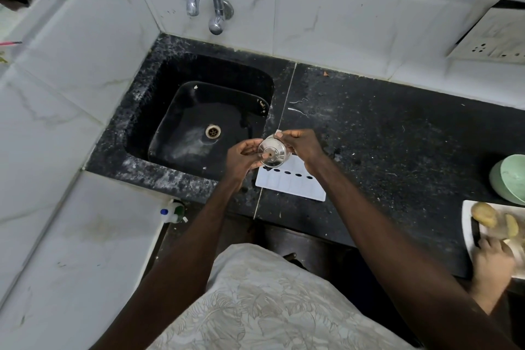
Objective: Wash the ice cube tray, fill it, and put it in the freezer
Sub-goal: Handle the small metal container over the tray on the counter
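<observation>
A white ice cube tray lies flat on the black counter just right of the sink, partly hidden under my hands. Above it I hold a small round steel sink strainer, its perforated underside facing me. My left hand grips the strainer's left rim with curled fingers. My right hand pinches its upper right edge, along with a small white scrap at the fingertips. The black sink lies left of my hands, its brass drain uncovered. A chrome tap juts from the tiled wall above the sink; no water runs.
A dish soap bottle sits below the sink's front edge. At the right edge, a green bowl and a white board with potato pieces; another person's hand works there. A wall socket is at upper right. The black counter stretches right.
</observation>
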